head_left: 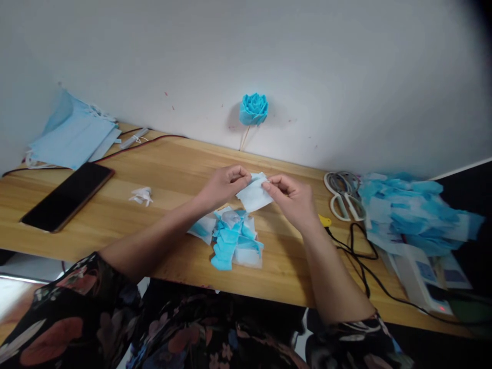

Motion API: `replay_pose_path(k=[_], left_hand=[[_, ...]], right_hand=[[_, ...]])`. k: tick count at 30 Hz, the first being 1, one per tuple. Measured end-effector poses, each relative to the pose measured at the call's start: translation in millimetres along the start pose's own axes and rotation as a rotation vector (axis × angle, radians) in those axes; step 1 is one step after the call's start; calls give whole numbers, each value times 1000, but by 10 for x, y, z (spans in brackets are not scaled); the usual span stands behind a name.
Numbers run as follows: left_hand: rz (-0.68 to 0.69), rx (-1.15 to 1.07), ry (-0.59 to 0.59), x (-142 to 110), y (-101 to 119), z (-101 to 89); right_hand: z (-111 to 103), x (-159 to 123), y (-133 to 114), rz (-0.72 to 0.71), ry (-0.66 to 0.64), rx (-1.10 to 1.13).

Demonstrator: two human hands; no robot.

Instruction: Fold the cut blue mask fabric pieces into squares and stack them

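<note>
Between my two hands is a small pale blue and white fabric piece (253, 197), held up over the middle of the table. My left hand (228, 184) pinches its upper left edge, fingers closed. The thumb and fingers of my right hand (290, 195) are closed on its upper right edge. Just below lies a loose pile of cut blue and white fabric pieces (226, 243), some bright blue with scalloped edges. A blue fabric flower (254, 108) on a thin stick leans against the wall behind my hands.
At the left are a stack of blue face masks (77, 133), a black phone (69, 196) and a crumpled white scrap (142, 196). On the right lie white-handled scissors (347, 205), a heap of blue fabric scraps (415, 210), black cables (357, 256) and a white power strip (418, 277).
</note>
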State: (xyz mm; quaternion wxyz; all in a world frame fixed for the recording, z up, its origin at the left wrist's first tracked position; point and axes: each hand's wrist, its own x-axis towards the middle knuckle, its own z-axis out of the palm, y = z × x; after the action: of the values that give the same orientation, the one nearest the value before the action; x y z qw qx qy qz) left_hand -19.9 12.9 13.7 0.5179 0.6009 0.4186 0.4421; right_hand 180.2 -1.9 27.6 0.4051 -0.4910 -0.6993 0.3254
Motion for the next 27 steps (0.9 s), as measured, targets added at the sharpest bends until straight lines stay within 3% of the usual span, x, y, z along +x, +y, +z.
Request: replay_pose_path(k=[18,24,27], left_hand=[[-36,-115,-105,-35,-9,40],[-67,-101,-76,-38,2,53],[-98,-114,-54,-42,38,54]], right_hand=[[19,14,65,35,19,-4],[27,20,82,9,35,-58],[3,39,90,-47,120,-104]])
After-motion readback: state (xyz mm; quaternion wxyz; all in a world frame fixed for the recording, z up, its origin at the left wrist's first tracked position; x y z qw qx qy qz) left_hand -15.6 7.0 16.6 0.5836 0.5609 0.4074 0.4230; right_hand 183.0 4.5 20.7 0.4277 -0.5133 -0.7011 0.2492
